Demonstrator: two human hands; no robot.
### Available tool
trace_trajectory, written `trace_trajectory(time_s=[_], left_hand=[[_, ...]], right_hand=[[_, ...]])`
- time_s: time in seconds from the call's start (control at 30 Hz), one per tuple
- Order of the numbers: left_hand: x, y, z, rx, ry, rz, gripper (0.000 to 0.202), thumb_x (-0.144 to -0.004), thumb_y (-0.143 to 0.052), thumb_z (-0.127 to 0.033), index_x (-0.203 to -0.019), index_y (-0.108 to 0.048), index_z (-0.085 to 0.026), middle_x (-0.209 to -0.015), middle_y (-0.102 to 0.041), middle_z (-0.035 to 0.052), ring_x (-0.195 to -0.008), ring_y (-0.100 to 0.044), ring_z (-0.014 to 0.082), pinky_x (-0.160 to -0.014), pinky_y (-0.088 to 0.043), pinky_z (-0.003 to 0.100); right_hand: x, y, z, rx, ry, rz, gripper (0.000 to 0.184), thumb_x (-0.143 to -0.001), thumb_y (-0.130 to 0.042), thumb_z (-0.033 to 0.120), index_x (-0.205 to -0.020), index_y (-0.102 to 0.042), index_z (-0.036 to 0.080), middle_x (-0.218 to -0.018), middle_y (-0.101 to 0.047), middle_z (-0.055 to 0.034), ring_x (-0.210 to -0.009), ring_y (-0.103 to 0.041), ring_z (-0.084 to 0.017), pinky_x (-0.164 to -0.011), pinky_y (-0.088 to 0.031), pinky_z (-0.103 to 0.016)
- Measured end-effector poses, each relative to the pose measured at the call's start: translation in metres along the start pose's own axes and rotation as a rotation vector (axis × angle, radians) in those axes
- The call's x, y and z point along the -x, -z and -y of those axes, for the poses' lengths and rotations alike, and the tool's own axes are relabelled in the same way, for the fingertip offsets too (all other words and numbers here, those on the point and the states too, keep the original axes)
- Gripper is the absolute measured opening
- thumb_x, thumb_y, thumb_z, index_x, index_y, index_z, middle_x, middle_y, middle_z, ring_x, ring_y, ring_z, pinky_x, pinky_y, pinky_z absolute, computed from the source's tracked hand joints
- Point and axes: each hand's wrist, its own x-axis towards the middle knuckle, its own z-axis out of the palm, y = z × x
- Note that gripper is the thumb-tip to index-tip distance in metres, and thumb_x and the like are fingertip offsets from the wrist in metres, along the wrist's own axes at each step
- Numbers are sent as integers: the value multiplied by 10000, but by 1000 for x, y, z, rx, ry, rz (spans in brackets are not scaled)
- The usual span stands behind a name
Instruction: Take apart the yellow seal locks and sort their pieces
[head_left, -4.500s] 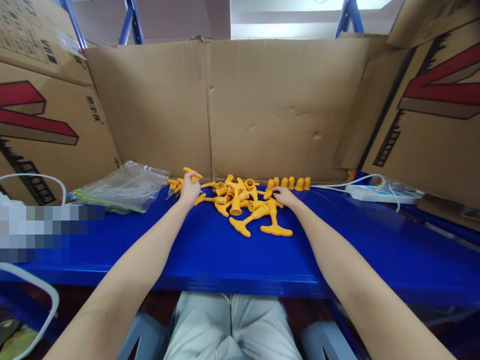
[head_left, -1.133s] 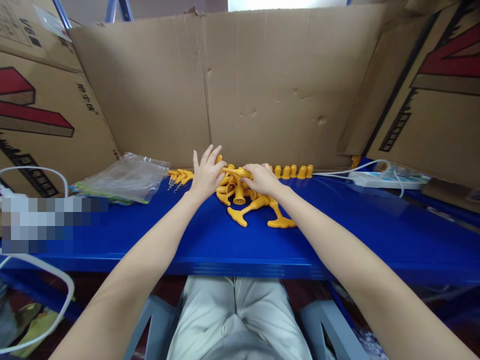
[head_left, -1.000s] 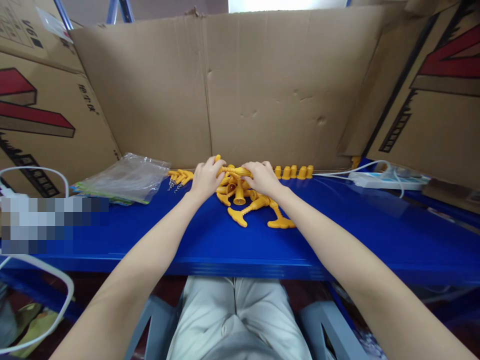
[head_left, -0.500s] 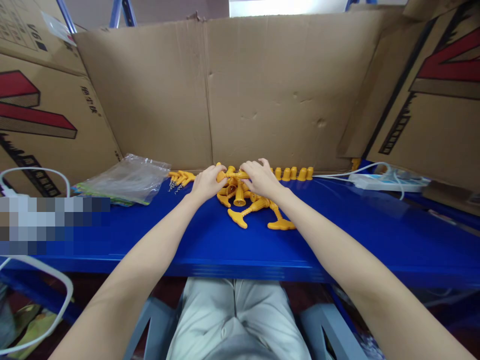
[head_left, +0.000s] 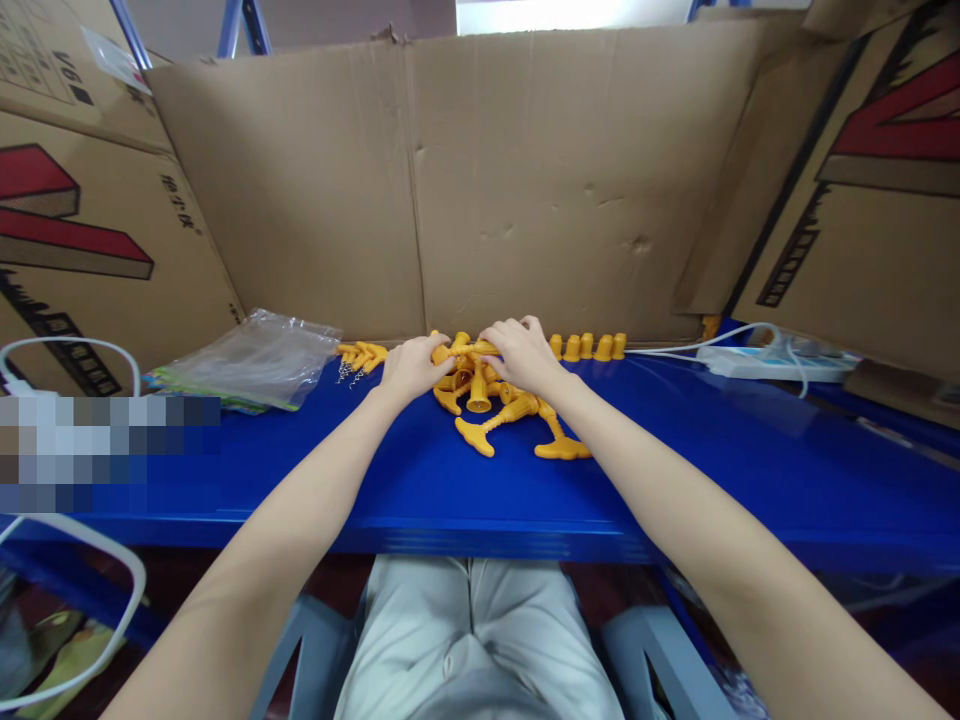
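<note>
My left hand (head_left: 412, 367) has its fingers closed around the T-shaped handle of a yellow plastic corkscrew (head_left: 463, 349). Gripping the other end of that corkscrew is my right hand (head_left: 517, 353); part of the shaft is hidden by the fingers. Just below both hands lies a pile of similar yellow corkscrews (head_left: 478, 390), with two T-handles (head_left: 475, 436) pointing toward me. Left of the pile are several yellow handles with thin metal spirals (head_left: 363, 356). Several yellow cup-shaped caps (head_left: 604, 347) stand in a row to the right.
A blue table (head_left: 420, 480) carries everything. Clear plastic bags (head_left: 259, 355) lie at the left, and a white power strip (head_left: 776, 364) with cables is at the right. A cardboard wall (head_left: 562, 180) rises behind, with printed boxes (head_left: 82, 240) on both sides.
Both hands stay nearly in place on the corkscrew. The fingers of my right hand have shifted slightly, and the handle in my left hand has turned a little.
</note>
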Motion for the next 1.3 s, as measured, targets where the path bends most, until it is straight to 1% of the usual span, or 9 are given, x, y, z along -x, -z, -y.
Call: trace_trajectory(time_s=[0.13, 0.33, 0.43, 0.67, 0.8, 0.9, 1.07, 1.17, 1.3], left_hand=[[-4, -1, 10, -67, 113, -3, 337, -836, -520, -344, -1126, -674, -268, -945, -724, 73, -952, -655, 271, -826, -491, 371], [-10, -9, 41, 40, 297, -99, 348, -803, -481, -153, -1082, -676, -224, -961, -712, 74, -962, -649, 248, -839, -491, 349], [-12, -17, 53, 129, 338, -127, 377, -792, -529, -170, -1156, -616, -208, -1005, -688, 75, -1005, -633, 241, -882, -482, 358], [-14, -36, 71, 309, 326, -149, 905, -667, -755, -384, -1413, -299, -149, -1423, -407, 201, -1323, -386, 323, -1079, -324, 432], [-12, -35, 72, 305, 360, -98, 1019, -664, -753, -463, -1440, -207, -90, -1472, -307, 258, -1374, -294, 348, -1105, -277, 439], [-10, -34, 74, 279, 369, -73, 1030, -685, -729, -482, -1451, -162, -92, -1483, -284, 256, -1380, -280, 349, -1105, -278, 440], [-10, -36, 79, 222, 370, -105, 848, -753, -664, -391, -1431, -228, -126, -1438, -381, 219, -1348, -353, 316, -1091, -308, 410], [-11, -37, 82, 200, 377, -145, 772, -761, -632, -440, -1391, -297, -143, -1381, -450, 190, -1303, -416, 308, -1068, -347, 406], [-12, -39, 86, 176, 359, -196, 552, -816, -540, -305, -1327, -384, -168, -1300, -514, 145, -1239, -486, 258, -1038, -401, 387]], right_hand=[[0, 1, -9, 26, -85, -62, 221, -867, -454, 130, -1048, -577, 155, -1034, -637, -110, -984, -509, -250, -898, -254, -410], [11, -12, -55, -6, -398, -218, 220, -884, -484, 283, -1026, -612, 173, -1085, -604, -133, -1035, -494, -282, -864, -311, -421], [24, -25, -83, -15, -584, -243, 256, -876, -487, 332, -1018, -635, 178, -1087, -606, -139, -1045, -491, -298, -845, -340, -427], [58, -51, -126, -158, -942, -107, 305, -813, -560, 334, -1004, -666, 120, -1025, -646, -160, -920, -579, -261, -782, -412, -351], [64, -54, -130, -209, -1002, -68, 266, -817, -573, 324, -946, -686, 121, -966, -680, -153, -881, -607, -257, -741, -430, -328], [64, -55, -128, -229, -1009, -59, 219, -818, -586, 313, -896, -683, 132, -952, -689, -151, -882, -615, -255, -740, -438, -322], [64, -59, -127, -286, -995, -37, 137, -817, -593, 282, -787, -651, 162, -894, -690, -135, -881, -626, -238, -758, -449, -313], [64, -62, -129, -355, -1012, -27, 99, -795, -611, 269, -753, -633, 183, -842, -687, -108, -872, -636, -230, -770, -463, -309], [60, -67, -128, -533, -1032, -35, 118, -760, -620, 228, -863, -646, 175, -879, -689, -94, -849, -651, -204, -767, -490, -300]])
